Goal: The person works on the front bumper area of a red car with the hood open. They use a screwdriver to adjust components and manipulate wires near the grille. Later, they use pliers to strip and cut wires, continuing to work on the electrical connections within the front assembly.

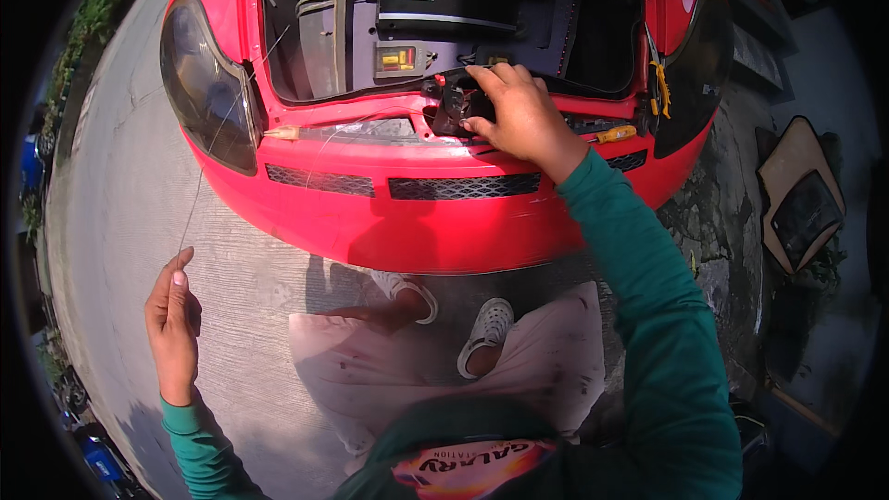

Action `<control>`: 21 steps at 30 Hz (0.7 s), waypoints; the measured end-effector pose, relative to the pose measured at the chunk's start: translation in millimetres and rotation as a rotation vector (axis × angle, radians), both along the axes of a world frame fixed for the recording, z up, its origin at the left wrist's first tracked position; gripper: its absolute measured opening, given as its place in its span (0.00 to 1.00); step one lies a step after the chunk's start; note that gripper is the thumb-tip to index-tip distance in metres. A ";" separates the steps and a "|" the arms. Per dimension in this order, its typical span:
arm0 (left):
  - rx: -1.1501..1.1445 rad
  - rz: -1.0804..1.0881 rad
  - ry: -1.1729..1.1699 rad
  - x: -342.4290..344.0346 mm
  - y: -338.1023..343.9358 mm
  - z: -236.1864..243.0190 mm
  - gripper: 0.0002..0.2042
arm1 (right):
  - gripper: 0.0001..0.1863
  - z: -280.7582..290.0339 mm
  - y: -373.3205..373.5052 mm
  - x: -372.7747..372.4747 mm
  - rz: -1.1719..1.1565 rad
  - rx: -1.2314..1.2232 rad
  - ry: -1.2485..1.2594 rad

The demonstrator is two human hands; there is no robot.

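from the head view i see my right hand (520,116) with its grip closed over the black latch (454,102) at the front edge of the red car (417,222). my left hand (172,319) pinches a thin wire (206,162), held out well apart over the concrete ground (139,185); a yellow-handled screwdriver (613,134) lies just beside my right wrist.

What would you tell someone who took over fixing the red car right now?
Left hand: out to the side over the concrete, pinching a thin wire that runs up to the car's front edge.
Right hand: on the black latch part at the middle of the open front compartment.
Nearby: an orange-handled screwdriver lies on the red bumper.
Done: compartment is open, wire is pulled out.
Left: cannot tell whether the latch is fixed yet.
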State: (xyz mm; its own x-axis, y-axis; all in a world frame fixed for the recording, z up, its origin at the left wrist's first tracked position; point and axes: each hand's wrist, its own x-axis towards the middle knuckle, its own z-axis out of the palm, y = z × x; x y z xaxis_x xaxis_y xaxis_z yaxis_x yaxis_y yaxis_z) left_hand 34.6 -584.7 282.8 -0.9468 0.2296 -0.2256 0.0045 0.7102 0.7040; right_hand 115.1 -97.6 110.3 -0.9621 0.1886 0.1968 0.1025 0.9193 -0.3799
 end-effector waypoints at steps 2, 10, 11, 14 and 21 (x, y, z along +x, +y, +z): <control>0.006 0.060 0.131 5.2 15.9 -19.1 0.25 | 0.34 -18.9 -1.4 -13.8 0.045 0.007 -0.025; 0.156 0.043 0.286 30.4 56.9 -110.1 0.22 | 0.21 -40.3 18.0 -24.3 0.240 -0.308 0.137; 0.165 0.040 0.294 32.0 63.0 -116.6 0.22 | 0.22 -39.5 18.6 -23.4 0.256 -0.346 0.152; 0.177 0.020 0.260 41.4 78.5 -119.9 0.20 | 0.22 -38.1 15.6 -14.3 0.291 -0.346 0.213; 0.132 -0.070 0.252 58.5 86.2 -117.3 0.19 | 0.22 -43.2 5.7 -2.1 0.303 -0.207 0.324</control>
State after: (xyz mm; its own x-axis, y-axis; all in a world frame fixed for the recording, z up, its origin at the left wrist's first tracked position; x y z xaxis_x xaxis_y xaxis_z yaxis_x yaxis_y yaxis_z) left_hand 93.1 -498.5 165.5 -0.9501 0.3076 0.0513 0.2368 0.6046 0.7605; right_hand 113.0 -91.9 67.2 -0.8752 -0.0237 0.4832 -0.3120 0.7910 -0.5263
